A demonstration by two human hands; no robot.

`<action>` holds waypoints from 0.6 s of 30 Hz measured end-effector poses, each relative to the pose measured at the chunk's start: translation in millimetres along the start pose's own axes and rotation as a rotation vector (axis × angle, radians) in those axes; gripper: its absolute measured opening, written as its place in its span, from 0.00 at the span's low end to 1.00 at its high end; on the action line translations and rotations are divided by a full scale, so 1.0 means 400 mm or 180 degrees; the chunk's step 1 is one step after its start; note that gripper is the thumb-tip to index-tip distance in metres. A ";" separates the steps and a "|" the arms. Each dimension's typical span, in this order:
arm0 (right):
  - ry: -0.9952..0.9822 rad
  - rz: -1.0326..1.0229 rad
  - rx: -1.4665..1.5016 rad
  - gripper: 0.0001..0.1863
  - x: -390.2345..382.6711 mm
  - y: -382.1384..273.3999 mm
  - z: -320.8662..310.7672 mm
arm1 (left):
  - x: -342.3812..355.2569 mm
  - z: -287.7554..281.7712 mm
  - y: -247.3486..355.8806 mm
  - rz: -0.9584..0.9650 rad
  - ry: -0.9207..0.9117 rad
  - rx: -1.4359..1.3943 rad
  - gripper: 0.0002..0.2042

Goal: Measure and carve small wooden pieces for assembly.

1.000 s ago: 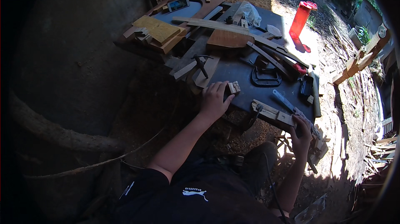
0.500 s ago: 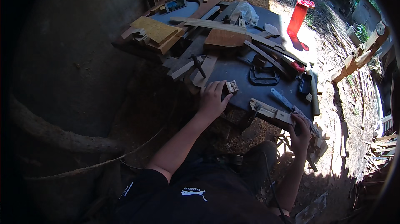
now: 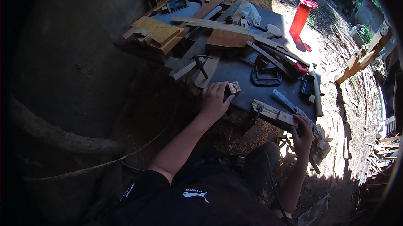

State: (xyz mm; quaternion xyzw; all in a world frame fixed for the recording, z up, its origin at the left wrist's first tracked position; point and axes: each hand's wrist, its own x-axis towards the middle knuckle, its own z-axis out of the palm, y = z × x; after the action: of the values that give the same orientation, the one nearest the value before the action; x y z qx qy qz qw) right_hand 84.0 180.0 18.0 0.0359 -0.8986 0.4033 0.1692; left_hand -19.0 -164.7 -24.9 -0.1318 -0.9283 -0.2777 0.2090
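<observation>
The left hand (image 3: 213,101) rests at the near edge of a dark, smooth-topped worktable (image 3: 239,74), its fingers and thumb closed around a small, squared block of pale wood with a rough, notched end face (image 3: 234,87). The right hand (image 3: 303,137) bends its fingers over the right end of a long, straight-edged strip of pale, grained wood (image 3: 272,112) lying along the table's edge; whether it grips the strip cannot be told. A dark metal clamp (image 3: 252,119) sits over that strip's left part. Just beyond the strip lies a flat, narrow, greyish metal blade (image 3: 283,99). Farther in are a black, C-shaped metal clamp (image 3: 267,81), a thick, reddish-brown wooden slab (image 3: 228,38) and a glossy, translucent red cylinder (image 3: 300,18) standing upright in sunlight.
</observation>
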 end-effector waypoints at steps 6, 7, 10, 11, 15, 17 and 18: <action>-0.0050 0.0008 0.0069 0.21 0.001 0.003 0.000 | 0.000 -0.005 0.004 -0.0044 -0.0034 -0.0022 0.25; -0.0050 0.0016 0.0079 0.21 0.001 0.005 0.000 | 0.000 -0.004 0.004 -0.0045 -0.0043 -0.0030 0.25; -0.0032 -0.0010 0.0115 0.21 0.001 0.006 0.001 | 0.000 -0.004 0.003 -0.0019 -0.0014 -0.0036 0.24; -0.0034 -0.0009 0.0114 0.21 0.001 0.008 0.001 | 0.000 -0.004 0.003 -0.0020 -0.0014 -0.0037 0.24; -0.0027 -0.0040 0.0026 0.21 0.000 0.012 0.000 | 0.001 -0.005 0.006 0.0001 0.0006 -0.0079 0.24; -0.0028 -0.0054 0.0035 0.21 0.001 0.009 0.000 | 0.000 -0.006 0.006 0.0006 0.0012 -0.0076 0.24; -0.0031 -0.0052 0.0010 0.21 0.001 0.004 -0.001 | 0.000 -0.005 0.005 0.0002 0.0016 -0.0078 0.24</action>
State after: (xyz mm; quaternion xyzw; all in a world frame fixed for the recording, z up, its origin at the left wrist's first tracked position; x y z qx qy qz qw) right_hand 83.3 181.4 17.0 0.0454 -0.8984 0.4031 0.1681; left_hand -17.7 -164.2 -22.4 -0.1340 -0.9243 -0.2893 0.2099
